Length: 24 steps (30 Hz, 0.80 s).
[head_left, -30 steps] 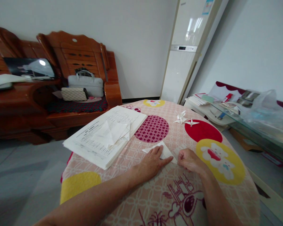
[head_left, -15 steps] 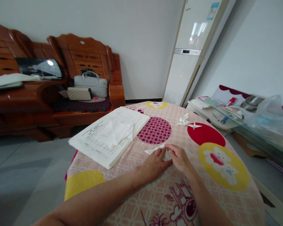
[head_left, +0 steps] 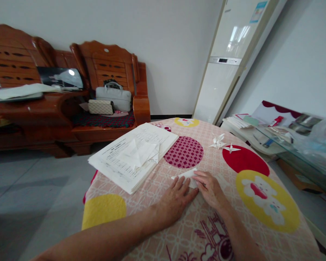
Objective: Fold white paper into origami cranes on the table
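A small folded white paper (head_left: 188, 174) lies on the patterned tablecloth in front of me, partly covered by both hands. My left hand (head_left: 175, 199) rests flat over its near side, fingers spread and pressing it down. At the paper's right end, the fingers of my right hand (head_left: 209, 189) are bent together on it, the thumb close to my left thumb. Farther back on the right sit white folded paper cranes (head_left: 218, 140), with another paper crane (head_left: 231, 148) at the edge of the red circle.
Left of my hands lies a stack of printed sheets (head_left: 119, 159), topped by a creased white paper (head_left: 138, 154). A glass-topped side table (head_left: 282, 141) with clutter stands to the right. Behind are a wooden chair (head_left: 105, 58) with bags and a tall air conditioner (head_left: 217, 79).
My left fingers have spread out flatter on the paper. My right fingers have straightened somewhat and lie lower over its right end. The whole view has shifted slightly.
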### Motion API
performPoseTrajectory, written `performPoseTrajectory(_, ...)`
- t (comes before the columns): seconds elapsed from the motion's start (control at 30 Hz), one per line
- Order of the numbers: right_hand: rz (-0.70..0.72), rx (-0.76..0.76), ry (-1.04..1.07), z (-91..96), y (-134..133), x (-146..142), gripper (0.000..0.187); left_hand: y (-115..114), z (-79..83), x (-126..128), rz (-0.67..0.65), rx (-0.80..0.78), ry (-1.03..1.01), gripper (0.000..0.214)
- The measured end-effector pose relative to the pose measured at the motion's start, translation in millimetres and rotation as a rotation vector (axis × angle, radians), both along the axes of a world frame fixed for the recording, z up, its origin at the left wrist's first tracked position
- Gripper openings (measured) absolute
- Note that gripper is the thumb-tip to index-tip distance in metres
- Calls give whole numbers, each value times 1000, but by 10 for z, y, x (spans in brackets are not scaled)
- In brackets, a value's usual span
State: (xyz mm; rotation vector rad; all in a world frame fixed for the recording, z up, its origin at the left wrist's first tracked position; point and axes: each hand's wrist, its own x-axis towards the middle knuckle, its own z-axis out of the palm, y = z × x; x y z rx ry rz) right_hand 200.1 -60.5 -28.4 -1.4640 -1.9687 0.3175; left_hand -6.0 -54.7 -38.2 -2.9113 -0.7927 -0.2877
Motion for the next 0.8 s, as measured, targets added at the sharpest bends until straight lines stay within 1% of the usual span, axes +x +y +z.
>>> performPoseTrajectory(0.23, -3, 4, -17, 35, -27, -40, 32, -60, 71, 7, 39, -3, 28, 59)
performPoseTrajectory(0.4, -7, 17, -57, 48, -42, -61, 31, -74, 33, 10, 55, 5, 22, 60)
performPoseTrajectory(0.53, 0, 14, -76, 68, -52, -66, 31, -84, 16, 9, 81, 25, -3, 57)
performPoseTrajectory(0.8, 0, 20, -72, 53, -45, -46, 30, -130, 97, 14, 137, 24, -6, 48)
